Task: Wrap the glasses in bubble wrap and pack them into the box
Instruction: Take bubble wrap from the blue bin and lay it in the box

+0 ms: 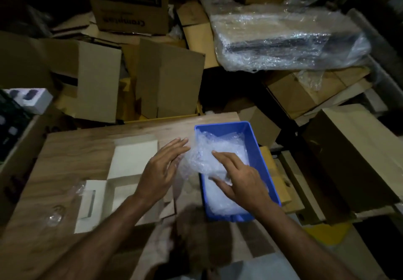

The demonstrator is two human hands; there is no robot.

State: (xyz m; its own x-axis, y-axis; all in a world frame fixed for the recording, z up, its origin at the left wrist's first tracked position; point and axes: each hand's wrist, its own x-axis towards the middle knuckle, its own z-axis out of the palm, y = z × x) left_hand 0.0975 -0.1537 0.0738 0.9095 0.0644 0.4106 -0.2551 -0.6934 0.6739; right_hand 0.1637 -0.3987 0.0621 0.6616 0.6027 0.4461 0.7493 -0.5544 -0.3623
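Over the blue tray point(255, 146), right hand point(242, 181) pinches bubble wrap point(202, 160). Left hand point(161, 168) fingers straight, steadying. Light, crinkly stuff; grip its edges

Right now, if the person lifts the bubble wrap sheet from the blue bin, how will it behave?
The bubble wrap sheet probably is floppy: it already crumples and drapes over the blue bin rim. It looks thin and see-through, so likely very light. The right hand pinches it; the left hand may need to support it.
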